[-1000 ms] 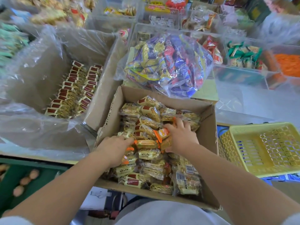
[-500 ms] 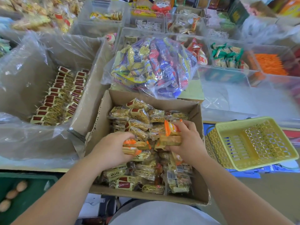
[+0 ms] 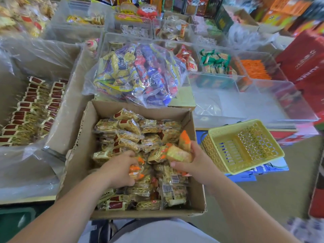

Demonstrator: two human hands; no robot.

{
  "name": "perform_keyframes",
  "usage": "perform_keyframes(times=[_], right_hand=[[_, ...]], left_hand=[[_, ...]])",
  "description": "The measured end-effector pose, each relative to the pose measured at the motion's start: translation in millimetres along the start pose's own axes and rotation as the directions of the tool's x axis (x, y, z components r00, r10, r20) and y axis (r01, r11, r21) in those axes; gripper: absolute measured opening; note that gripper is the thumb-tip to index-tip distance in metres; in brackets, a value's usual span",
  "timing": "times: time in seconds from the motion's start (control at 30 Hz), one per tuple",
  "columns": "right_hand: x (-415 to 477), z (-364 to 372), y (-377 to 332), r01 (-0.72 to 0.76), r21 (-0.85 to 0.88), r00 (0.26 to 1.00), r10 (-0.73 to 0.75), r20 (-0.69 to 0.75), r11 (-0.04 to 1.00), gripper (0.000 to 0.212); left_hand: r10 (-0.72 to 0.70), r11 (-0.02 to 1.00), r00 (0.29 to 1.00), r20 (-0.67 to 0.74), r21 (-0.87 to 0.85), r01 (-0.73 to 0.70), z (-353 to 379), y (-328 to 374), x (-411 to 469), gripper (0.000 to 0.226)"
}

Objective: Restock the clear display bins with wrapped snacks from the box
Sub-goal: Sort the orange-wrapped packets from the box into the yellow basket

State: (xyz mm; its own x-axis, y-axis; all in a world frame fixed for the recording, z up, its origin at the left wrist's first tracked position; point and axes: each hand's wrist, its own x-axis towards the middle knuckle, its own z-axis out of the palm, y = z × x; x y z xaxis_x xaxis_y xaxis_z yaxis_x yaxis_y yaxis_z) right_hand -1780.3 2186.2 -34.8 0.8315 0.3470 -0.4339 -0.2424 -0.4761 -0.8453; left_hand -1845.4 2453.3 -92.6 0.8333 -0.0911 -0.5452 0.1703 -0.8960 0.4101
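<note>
An open cardboard box [image 3: 82,142] in front of me is full of wrapped snacks [image 3: 129,135], most with red labels and some with orange ones. My left hand [image 3: 119,170] is down in the box, its fingers curled round an orange-wrapped snack [image 3: 135,171]. My right hand [image 3: 191,162] is lifted over the box's right side and grips two orange-wrapped snacks [image 3: 182,149]. An empty clear display bin [image 3: 273,95] stands beyond the box to the right.
A yellow perforated basket [image 3: 243,146] sits right of the box. A clear bag of blue and yellow snacks [image 3: 138,74] lies behind it. At left a plastic-lined carton [image 3: 52,55] holds rows of red-labelled snacks. More filled bins line the back; red cartons [image 3: 305,60] stand far right.
My right hand has risen and moved right with orange snacks in its grip. My left hand has closed on an orange snack in the box. The view has swung right.
</note>
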Motion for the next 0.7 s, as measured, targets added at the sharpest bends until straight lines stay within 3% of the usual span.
perform_keyframes(times=[0.17,0.27,0.37,0.57,0.7], right_hand=[[33.5,26.3,6.9,-0.049,-0.414,0.981,0.121,0.149,0.909,0.089],[52.7,31.7,18.6,-0.107,-0.534,0.947,0.25,0.203,0.839,0.115],[60.8,33.7,24.6,-0.139,-0.579,0.929,0.309,0.206,0.803,0.127],[62.9,34.8,18.1,-0.226,-0.514,0.924,0.35,0.157,0.827,0.121],[55.3,31.2,6.9,-0.184,-0.457,0.95,0.276,0.144,0.87,0.104]], left_hand=[[-0.034,0.999,0.999,-0.029,-0.018,0.033,4.0,-13.8,-7.3,0.068],[-0.028,0.999,0.999,0.017,-0.017,0.028,5.6,-18.4,-5.2,0.071],[-0.053,0.997,0.998,0.028,-0.046,0.054,5.7,-18.5,-0.7,0.079],[-0.097,0.994,0.995,0.03,-0.039,0.098,8.9,-14.5,4.7,0.087],[-0.136,0.983,0.989,-0.065,-0.134,0.126,5.0,-7.4,-3.9,0.087]])
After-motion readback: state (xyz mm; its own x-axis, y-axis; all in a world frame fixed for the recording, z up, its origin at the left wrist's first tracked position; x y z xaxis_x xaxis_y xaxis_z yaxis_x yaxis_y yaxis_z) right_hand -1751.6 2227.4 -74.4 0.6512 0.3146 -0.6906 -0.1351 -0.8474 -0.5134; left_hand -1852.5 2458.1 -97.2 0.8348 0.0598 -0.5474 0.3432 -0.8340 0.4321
